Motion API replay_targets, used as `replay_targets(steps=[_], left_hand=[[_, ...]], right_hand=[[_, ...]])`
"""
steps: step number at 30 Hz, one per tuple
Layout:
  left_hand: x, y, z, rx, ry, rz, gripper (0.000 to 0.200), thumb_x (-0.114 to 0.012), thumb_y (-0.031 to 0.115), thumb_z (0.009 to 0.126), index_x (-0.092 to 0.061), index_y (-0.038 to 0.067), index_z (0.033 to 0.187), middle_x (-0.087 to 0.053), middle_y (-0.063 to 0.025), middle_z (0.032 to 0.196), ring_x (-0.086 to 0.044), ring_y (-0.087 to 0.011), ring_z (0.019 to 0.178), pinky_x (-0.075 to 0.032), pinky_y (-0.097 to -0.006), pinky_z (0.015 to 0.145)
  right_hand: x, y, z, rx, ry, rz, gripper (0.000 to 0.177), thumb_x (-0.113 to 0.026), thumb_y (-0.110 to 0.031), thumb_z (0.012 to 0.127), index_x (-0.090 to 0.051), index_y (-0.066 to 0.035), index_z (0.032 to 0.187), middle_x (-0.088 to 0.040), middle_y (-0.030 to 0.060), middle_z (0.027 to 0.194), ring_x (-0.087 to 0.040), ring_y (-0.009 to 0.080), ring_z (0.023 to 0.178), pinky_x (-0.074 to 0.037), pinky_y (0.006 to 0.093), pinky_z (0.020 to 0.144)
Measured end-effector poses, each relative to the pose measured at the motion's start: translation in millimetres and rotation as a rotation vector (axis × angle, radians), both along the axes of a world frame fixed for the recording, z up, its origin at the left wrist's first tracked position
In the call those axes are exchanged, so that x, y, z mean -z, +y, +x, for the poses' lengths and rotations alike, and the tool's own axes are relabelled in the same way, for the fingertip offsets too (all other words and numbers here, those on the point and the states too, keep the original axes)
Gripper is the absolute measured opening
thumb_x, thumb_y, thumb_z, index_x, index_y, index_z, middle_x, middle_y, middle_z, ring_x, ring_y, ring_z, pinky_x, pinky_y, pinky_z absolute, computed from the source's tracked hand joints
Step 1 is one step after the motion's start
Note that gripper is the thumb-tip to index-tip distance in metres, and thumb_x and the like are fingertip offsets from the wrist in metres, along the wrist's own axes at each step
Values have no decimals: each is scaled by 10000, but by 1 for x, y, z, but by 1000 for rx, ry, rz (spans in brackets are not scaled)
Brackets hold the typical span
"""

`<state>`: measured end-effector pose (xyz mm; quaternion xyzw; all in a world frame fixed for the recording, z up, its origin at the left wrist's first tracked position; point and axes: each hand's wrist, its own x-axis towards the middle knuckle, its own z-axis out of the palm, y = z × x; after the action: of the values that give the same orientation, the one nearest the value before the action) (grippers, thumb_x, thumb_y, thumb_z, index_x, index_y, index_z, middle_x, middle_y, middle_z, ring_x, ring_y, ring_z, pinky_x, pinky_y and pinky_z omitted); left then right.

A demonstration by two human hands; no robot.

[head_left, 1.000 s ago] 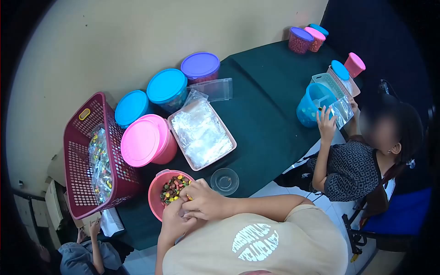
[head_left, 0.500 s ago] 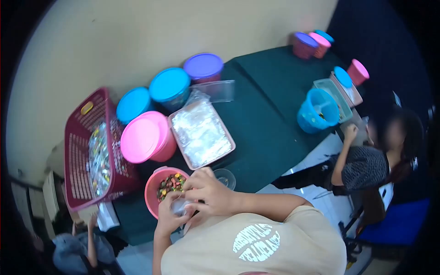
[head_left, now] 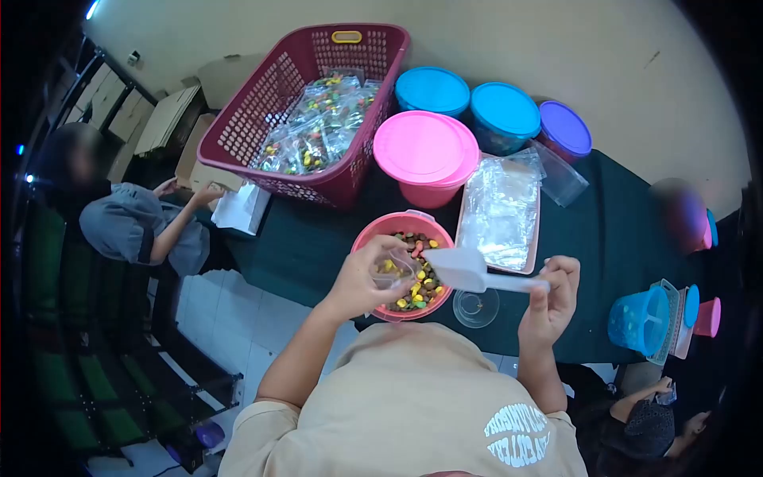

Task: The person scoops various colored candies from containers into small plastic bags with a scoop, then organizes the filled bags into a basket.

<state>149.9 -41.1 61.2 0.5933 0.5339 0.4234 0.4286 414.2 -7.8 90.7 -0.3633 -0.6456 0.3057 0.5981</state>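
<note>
My left hand (head_left: pixel 356 280) grips a small clear plastic bag (head_left: pixel 391 271), held open over the pink bowl (head_left: pixel 366 237). Several brown, yellow, red and green pieces fill the bowl, and yellow shows through the bag's wall. Between the fingers and thumb of my right hand (head_left: pixel 554 298) is the handle of a white scoop (head_left: pixel 461 269). The scoop's head points left, close beside the bag's mouth above the bowl's right rim. Whether anything lies in the scoop cannot be made out. Just right of the bowl sits a clear round dish (head_left: pixel 477 308).
A maroon basket (head_left: pixel 334 187) holds many filled packets. Lidded tubs, pink (head_left: pixel 421 149), blue (head_left: pixel 433 91) and purple (head_left: pixel 566 127), stand behind. A tray of clear bags (head_left: pixel 501 211) lies on the green-covered table (head_left: pixel 588 238). People sit left and right; blue bucket (head_left: pixel 638 320) at right.
My hands were together over the bowl's edge; now they are apart, with the right hand out to the right holding the scoop. The view has swung left, bringing more of the basket side in.
</note>
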Motion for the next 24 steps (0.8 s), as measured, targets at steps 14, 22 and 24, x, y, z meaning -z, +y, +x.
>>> replay_targets(steps=[14,22,24], left_hand=[[38,-8,-84,-146,-122,-29,565,-746,45,734,-432,58,1204,-583,-88,1042,-602,-167,945,-497,-323,831],[68,8,-103,-34,63,-280,599,-759,156,763,-422,-5,1232,-594,-129,1084,-618,-200,941,-492,-349,855],[71,14,-107,-7,60,-283,582,-762,151,756,-437,-4,1213,-603,-130,1090,-624,-205,946,-495,-344,857]], right_hand=[[115,-32,-73,34,-894,-224,167,-670,-200,787,-702,-100,917,-519,54,1215,-389,291,1176,-224,467,987],[92,-63,-85,46,-787,-543,149,-630,-205,829,-676,-82,901,-496,59,1216,-381,275,1161,-207,464,1005],[93,-69,-88,118,-690,-693,148,-625,-204,830,-661,-75,893,-500,54,1175,-400,260,1132,-221,454,1003]])
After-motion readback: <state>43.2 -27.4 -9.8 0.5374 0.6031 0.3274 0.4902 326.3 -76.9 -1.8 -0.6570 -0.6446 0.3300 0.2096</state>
